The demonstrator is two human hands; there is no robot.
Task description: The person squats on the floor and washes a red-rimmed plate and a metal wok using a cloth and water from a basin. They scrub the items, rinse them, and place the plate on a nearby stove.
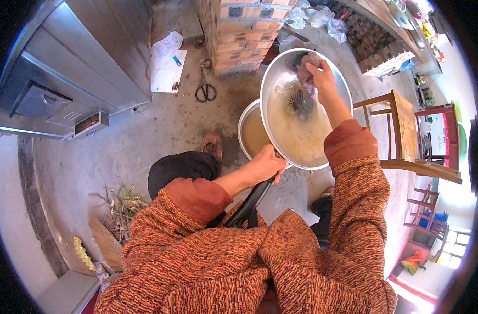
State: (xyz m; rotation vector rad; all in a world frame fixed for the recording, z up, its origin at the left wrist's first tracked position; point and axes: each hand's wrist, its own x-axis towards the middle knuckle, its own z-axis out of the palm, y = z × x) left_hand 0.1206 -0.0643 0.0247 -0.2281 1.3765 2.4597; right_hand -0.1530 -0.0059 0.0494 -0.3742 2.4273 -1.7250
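Note:
A large metal pan (292,135) with a long black handle (251,202) is tilted over a round basin (244,114) of cloudy brownish water on the floor. My left hand (267,165) grips the pan where the handle meets the rim. Cloudy liquid and a dark patch show on the pan's inner face. My right hand (325,76) holds a brownish-pink cloth (306,74) against the upper inside wall of the pan. Part of the basin is hidden behind the pan.
A brick pillar (242,43) stands just beyond the basin. Black-handled scissors (206,93) and papers (166,74) lie on the concrete floor. A metal cabinet (86,55) is at the left, a wooden chair (405,133) at the right, and dry twigs (123,208) lie lower left.

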